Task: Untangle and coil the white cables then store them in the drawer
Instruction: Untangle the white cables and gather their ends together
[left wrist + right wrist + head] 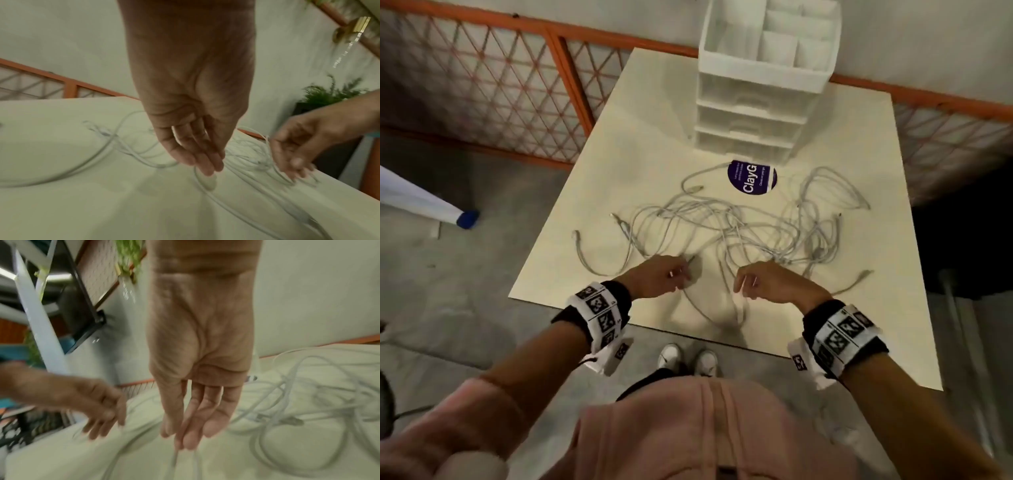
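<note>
Step in hand: untangling. The cables lie knotted mid-frame on the bench. My right hand pinches one strand; my left hand hovers, fingers relaxed, holding nothing. Next: trace one free end out. The drawer, upper centre, is closed.

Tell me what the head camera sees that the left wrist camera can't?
Only the head view shows the white drawer unit, the purple sticker and the person's shoes. Only the left wrist view shows a green plant by the wall. Both show the tangled white cables, the table, the left hand and the right hand.
</note>
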